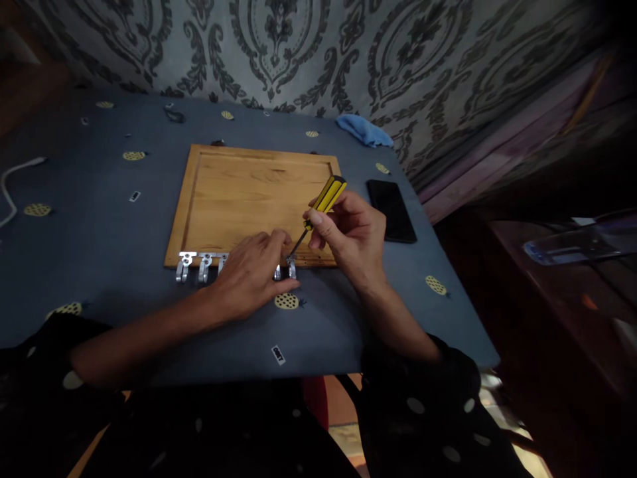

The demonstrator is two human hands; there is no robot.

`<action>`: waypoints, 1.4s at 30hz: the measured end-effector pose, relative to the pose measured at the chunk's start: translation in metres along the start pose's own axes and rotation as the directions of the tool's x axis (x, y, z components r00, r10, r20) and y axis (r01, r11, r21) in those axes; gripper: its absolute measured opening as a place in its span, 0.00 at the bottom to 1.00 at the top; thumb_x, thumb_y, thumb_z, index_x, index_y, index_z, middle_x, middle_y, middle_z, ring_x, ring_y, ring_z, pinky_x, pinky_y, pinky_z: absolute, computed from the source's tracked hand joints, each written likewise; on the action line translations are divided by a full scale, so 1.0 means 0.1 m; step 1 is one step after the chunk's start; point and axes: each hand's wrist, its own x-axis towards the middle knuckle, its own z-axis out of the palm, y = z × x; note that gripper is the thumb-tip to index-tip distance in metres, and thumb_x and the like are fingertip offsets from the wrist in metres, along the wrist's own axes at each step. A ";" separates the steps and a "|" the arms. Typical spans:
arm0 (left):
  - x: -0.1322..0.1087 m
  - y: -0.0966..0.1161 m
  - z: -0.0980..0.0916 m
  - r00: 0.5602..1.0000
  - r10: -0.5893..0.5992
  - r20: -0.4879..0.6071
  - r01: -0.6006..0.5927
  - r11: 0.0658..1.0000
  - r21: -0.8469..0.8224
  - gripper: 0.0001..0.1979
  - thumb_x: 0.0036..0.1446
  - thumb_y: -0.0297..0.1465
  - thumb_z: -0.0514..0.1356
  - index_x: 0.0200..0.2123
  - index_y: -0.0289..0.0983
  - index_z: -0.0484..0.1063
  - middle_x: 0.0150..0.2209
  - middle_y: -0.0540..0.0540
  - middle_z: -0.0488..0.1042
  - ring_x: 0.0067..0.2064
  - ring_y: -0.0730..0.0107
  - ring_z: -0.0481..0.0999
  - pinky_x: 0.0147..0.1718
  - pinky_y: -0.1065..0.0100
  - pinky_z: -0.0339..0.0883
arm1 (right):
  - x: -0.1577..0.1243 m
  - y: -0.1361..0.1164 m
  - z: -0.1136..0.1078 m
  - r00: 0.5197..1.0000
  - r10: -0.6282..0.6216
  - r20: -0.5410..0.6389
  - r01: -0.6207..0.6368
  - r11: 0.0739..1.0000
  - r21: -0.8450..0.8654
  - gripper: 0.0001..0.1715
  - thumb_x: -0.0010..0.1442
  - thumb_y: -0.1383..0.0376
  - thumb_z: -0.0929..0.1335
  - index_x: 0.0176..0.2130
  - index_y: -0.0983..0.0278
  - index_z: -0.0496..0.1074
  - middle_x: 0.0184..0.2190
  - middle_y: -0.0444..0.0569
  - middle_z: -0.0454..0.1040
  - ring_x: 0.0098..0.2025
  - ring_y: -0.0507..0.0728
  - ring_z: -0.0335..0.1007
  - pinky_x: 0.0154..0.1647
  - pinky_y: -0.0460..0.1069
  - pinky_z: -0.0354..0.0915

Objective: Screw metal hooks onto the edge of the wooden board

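My right hand (351, 232) grips a screwdriver (330, 194) by its yellow and black handle. The shaft slants down to the left, its tip at the rightmost silver metal hook (292, 267) on the front edge of a wooden board (239, 199). Around that end of the row, my left hand (251, 272) is closed on the hook, index finger above and thumb below. It covers the middle of the row. Left of it, more hooks (205, 267) show along the same edge. The screw under the tip is too small to make out.
A black phone (393, 211) lies right of the board on the blue tablecloth (99, 245). Behind it is a crumpled blue cloth (365, 130). A white cable (10, 186) lies at the far left. Patterned wallpaper (279, 46) rises behind the table.
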 end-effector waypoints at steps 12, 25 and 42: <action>0.00 0.00 0.00 1.000 -0.002 0.003 0.002 1.000 -0.014 0.27 0.54 0.37 0.71 0.50 0.39 0.61 0.46 0.43 0.77 0.49 0.53 0.77 0.48 0.53 0.69 | 0.00 -0.07 -0.01 0.985 -0.084 -0.154 0.077 0.996 -0.047 0.23 0.54 0.52 0.77 0.30 0.59 0.63 0.23 0.35 0.68 0.17 0.45 0.64 0.14 0.42 0.61; 0.00 0.01 -0.01 1.000 -0.011 0.006 0.011 1.000 -0.008 0.25 0.53 0.35 0.72 0.48 0.39 0.61 0.46 0.43 0.77 0.48 0.53 0.77 0.47 0.54 0.69 | -0.02 -0.04 -0.01 0.997 -0.021 -0.070 0.014 0.996 -0.092 0.25 0.54 0.51 0.77 0.30 0.59 0.62 0.24 0.35 0.66 0.18 0.45 0.66 0.16 0.43 0.62; -0.01 0.01 -0.01 1.000 0.000 -0.001 0.000 1.000 -0.008 0.25 0.54 0.35 0.72 0.46 0.40 0.60 0.45 0.44 0.77 0.47 0.54 0.77 0.46 0.55 0.70 | 0.03 -0.09 -0.14 0.988 0.076 0.136 -0.079 0.997 0.021 0.19 0.56 0.50 0.76 0.42 0.59 0.77 0.32 0.42 0.78 0.19 0.47 0.67 0.21 0.46 0.69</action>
